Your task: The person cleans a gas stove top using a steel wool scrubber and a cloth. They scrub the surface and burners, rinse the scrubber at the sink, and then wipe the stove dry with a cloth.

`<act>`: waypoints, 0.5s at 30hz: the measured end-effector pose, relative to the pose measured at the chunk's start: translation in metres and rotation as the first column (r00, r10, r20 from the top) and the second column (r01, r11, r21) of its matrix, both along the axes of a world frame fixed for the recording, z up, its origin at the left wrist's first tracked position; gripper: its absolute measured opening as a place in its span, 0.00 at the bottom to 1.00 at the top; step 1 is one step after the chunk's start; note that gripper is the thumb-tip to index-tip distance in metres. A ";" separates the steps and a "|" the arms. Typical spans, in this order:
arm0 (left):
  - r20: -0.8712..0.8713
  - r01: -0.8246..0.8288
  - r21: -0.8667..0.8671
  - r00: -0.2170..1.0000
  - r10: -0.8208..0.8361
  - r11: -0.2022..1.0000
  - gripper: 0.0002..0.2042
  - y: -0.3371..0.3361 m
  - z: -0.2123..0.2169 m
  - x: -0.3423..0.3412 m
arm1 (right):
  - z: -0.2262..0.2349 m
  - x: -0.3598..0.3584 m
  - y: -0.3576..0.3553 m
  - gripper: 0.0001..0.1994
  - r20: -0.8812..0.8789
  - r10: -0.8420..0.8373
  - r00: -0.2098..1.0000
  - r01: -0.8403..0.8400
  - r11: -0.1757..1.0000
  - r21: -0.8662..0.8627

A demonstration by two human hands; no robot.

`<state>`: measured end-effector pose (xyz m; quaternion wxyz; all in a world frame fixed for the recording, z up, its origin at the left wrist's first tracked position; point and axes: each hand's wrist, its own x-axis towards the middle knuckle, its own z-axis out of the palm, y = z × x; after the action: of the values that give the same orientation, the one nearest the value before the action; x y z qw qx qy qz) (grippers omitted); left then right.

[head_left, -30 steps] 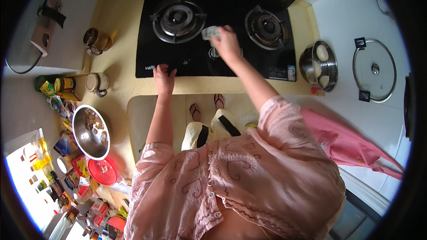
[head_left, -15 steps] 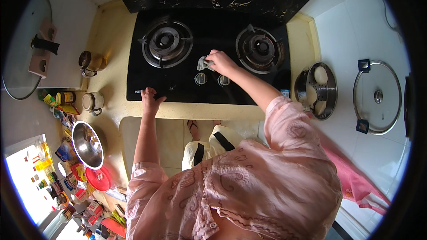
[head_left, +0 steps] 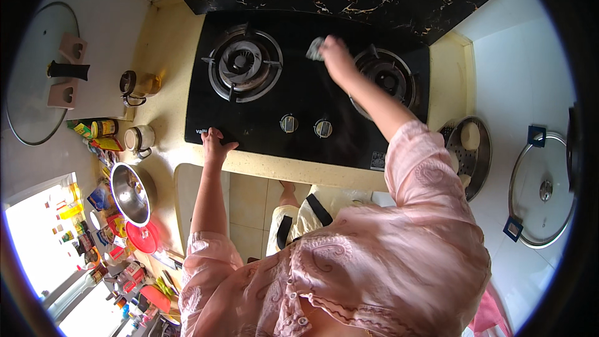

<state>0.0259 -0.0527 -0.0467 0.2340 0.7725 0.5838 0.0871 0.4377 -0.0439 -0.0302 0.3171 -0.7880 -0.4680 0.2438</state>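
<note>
My right hand [head_left: 337, 56] is closed round a crumpled greyish cloth [head_left: 316, 49], pressing it to the black glass gas stove [head_left: 299, 87] between the two burners, toward the back. Motion blurs the hand a little. The left burner [head_left: 244, 62] stands bare with its round grate. My right forearm passes over part of the right burner [head_left: 388, 80]. At the stove's front left corner, my left hand [head_left: 216, 143] rests on the edge, fingers on the glass and thumb apart. Two control knobs [head_left: 289, 123] sit near the front of the stove.
On the left counter stand an amber glass pitcher [head_left: 140, 83], a lidded jar [head_left: 139, 140], a steel bowl [head_left: 132, 193] and a red lid [head_left: 143, 236]. A steel colander [head_left: 479, 162] with pale round pieces is at right. Glass lids hang on the left and right [head_left: 545, 191] walls.
My right hand and the cloth have moved from just behind the knobs toward the back of the stove. My left hand stays at the front left corner. The view has turned slightly.
</note>
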 end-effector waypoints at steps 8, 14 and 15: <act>0.024 -0.105 -0.016 0.994 0.106 0.994 0.25 0.000 -0.001 0.000 | 0.028 -0.005 0.042 0.11 -0.178 0.329 0.928 -0.330 0.944 0.020; -0.044 -0.191 -0.102 0.981 0.187 0.976 0.28 -0.002 0.012 0.012 | 0.011 -0.025 0.172 0.12 0.390 0.464 0.795 -0.578 0.775 0.255; -0.048 -0.213 -0.107 0.977 0.209 0.971 0.27 -0.003 0.013 0.012 | -0.004 -0.030 0.189 0.11 0.371 0.500 0.782 -0.601 0.763 0.239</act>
<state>0.0378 -0.0560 -0.0341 0.2557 0.6933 0.6707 0.0644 0.4077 0.1447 -0.0347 0.2922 -0.5719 -0.7563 0.1248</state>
